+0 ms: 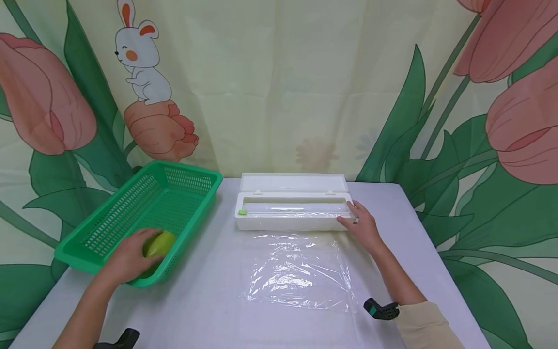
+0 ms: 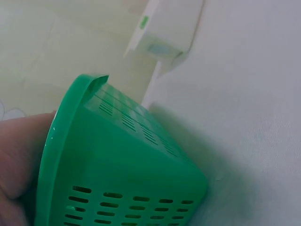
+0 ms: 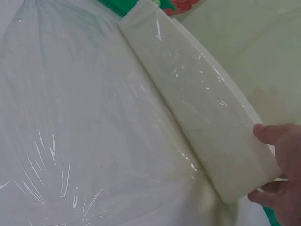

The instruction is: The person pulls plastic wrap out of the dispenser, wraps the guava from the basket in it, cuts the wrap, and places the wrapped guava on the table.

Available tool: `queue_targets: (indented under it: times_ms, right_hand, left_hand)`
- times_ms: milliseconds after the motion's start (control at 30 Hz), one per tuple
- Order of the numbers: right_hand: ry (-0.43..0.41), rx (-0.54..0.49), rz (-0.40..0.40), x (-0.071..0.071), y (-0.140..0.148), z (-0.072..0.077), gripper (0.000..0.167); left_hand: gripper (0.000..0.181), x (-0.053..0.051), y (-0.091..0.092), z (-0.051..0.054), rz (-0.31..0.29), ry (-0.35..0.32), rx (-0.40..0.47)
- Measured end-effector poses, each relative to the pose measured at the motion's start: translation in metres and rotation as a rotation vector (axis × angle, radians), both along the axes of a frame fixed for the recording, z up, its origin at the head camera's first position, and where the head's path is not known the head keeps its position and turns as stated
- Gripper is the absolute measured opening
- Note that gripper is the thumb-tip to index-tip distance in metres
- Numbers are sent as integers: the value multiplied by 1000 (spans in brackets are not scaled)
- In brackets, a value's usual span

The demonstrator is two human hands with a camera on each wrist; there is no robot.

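Yellow-green fruit (image 1: 160,243) at 5 o'clock in green basket (image 1: 201,228), left hand (image 1: 128,254) curled round it, white film dispenser (image 1: 283,224) at 3 o'clock from fruit, lid (image 1: 294,183) raised, right hand (image 1: 365,228) gripping dispenser's 3 o'clock end, clear film (image 1: 301,271) at its 6 o'clock.

- Pale yellow-green backdrop (image 1: 279,87) with soft vertical folds behind the counter (image 1: 200,305)
- Printed large pink tulips (image 1: 48,102) on both sides, among dark green leaves (image 1: 407,106)
- Printed white rabbit (image 1: 148,63) at upper left, sitting on an orange-pink bloom (image 1: 159,128)
- Faint flower shapes (image 1: 317,152) low in the middle
- Counter's surface white, near the backdrop
- Soft, diffuse light
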State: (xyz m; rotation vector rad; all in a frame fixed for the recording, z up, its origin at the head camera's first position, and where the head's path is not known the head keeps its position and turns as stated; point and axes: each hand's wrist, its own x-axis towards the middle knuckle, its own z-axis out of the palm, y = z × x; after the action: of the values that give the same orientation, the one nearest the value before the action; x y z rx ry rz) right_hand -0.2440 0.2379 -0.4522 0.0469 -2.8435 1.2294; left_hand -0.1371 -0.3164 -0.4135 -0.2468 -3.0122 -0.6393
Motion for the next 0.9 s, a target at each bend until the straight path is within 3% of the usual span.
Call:
queue_targets:
  times_ms: [200,467,700,900]
  right_hand:
    - [19,-31,-2,0,1,-4,70]
    - [15,-40,-13,1,0,-3,70]
    - [7,-41,-12,3,0,-2,70]
    - [14,-45,-1,3,0,-2,70]
  left_hand:
    - [63,3,0,2,35,37,28]
    - [67,6,3,8,139,212,96]
    - [67,12,8,29,232,344,201]
    - [68,16,15,48,222,436,291]
